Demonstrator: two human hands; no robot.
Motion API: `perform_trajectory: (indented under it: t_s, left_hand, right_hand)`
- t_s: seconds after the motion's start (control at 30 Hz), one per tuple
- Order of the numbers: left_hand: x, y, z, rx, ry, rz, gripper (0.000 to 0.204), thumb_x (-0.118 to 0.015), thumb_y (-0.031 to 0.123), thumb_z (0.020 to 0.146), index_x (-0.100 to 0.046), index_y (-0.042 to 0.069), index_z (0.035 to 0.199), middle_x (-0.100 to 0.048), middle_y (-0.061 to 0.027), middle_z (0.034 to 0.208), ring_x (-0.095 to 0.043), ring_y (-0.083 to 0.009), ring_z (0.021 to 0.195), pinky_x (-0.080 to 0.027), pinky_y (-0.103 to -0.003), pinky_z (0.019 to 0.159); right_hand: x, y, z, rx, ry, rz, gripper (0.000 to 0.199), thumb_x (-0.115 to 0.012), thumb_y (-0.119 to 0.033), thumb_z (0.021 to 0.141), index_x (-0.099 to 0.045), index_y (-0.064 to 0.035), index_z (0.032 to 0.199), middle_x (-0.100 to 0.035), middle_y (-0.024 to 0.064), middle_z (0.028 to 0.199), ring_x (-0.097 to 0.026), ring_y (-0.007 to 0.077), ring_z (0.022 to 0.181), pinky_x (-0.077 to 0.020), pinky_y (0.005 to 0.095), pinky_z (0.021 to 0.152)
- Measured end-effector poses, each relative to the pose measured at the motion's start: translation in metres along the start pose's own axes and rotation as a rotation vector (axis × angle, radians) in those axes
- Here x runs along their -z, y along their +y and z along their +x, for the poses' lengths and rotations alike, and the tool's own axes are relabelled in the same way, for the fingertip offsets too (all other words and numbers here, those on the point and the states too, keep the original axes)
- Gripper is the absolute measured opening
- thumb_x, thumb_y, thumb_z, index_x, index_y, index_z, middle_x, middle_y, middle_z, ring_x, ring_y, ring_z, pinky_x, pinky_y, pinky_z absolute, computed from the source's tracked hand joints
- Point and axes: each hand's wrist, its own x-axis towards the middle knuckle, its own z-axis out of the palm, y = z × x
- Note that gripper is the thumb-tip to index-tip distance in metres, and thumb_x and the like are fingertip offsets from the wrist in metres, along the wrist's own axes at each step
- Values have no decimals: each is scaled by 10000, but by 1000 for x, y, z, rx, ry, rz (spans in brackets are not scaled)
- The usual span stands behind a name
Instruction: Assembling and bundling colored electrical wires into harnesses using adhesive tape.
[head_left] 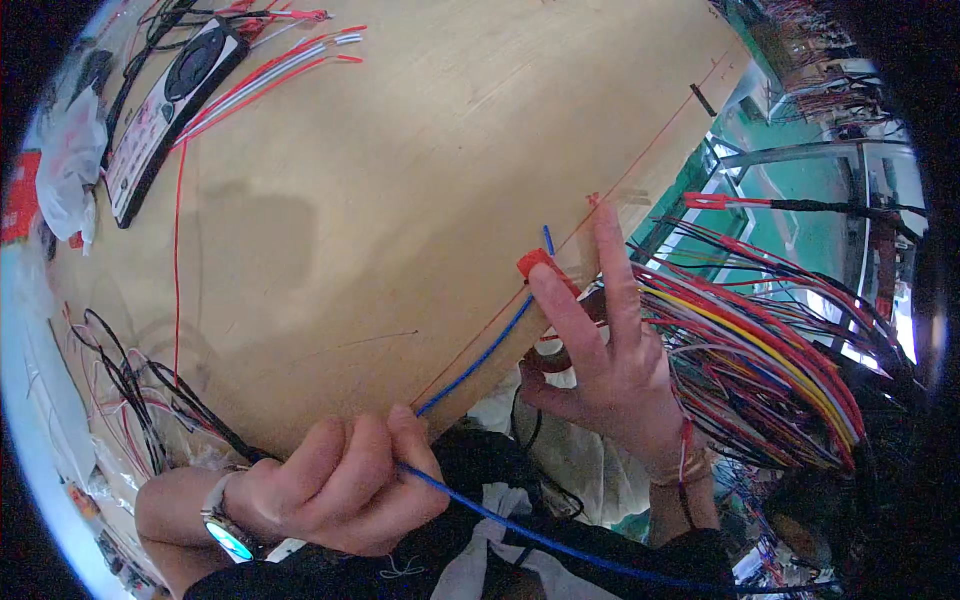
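Note:
A thin blue cable [480, 362] runs along the edge of a tan board. My left hand [345, 480], a watch on its wrist, pinches it near the board's front edge. Past that hand the cable trails off to the lower right. My right hand [605, 365] has two fingers stretched over the board; one presses a red piece of tape [538, 264] across the cable. The blue cable tip [548, 238] shows beyond the tape. A dark red tape roll [552, 362] is seen between that hand's thumb and fingers, partly hidden.
The tan board [400, 200] has a red line drawn along its right side. A remote-like device [178, 115] lies upper left beside red and white wires [270, 85]. Black cables [125, 375] lie lower left. A thick bundle of coloured wires [770, 360] hangs to the right.

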Motion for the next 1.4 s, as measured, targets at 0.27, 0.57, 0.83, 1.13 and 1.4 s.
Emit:
perform_trajectory:
  t_s: [0.27, 0.57, 0.83, 1.13, 1.4]
  left_hand:
    - [0, 0, -1, 26, -14, 41, 105, -610, 157, 755, -570, 71, 710, -456, 23, 694, -529, -103, 647, -425, -236, 551]
    - [1, 3, 1, 66, -7, 53, 107, -612, 165, 758, -579, 69, 725, -475, 13, 754, -534, -120, 699, -436, -244, 566]
    - [0, 9, -1, 114, -8, 73, 79, -619, 155, 745, -601, 78, 738, -497, 17, 778, -534, -129, 714, -443, -258, 590]
    - [9, 11, -2, 96, 77, -54, 100, -581, 102, 703, -658, 84, 764, -520, 0, 756, -525, -136, 659, -420, -249, 534]
    - [15, 9, 0, 166, -22, -191, 151, -555, 98, 723, -678, 28, 778, -617, -97, 726, -554, -157, 570, -469, -269, 524]
  right_hand:
    - [5, -6, 1, -22, -54, -29, 925, -776, -63, 558, -334, -111, 1369, -192, 307, 1426, -648, 256, 833, -566, 317, 606]
    - [6, -11, 2, -28, -41, -81, 896, -727, -38, 585, -305, -61, 1375, -209, 322, 1414, -661, 257, 774, -557, 307, 562]
    - [10, -23, 0, -83, -117, -280, 834, -648, -38, 607, -341, -86, 1381, -245, 342, 1391, -636, 338, 875, -549, 326, 581]
    - [16, -27, 1, -98, -144, -312, 786, -616, -21, 622, -369, -71, 1367, -283, 348, 1369, -612, 357, 963, -547, 319, 644]
    - [23, -34, 2, -94, -183, -327, 764, -616, -55, 639, -373, -58, 1364, -276, 372, 1358, -628, 356, 921, -545, 314, 638]
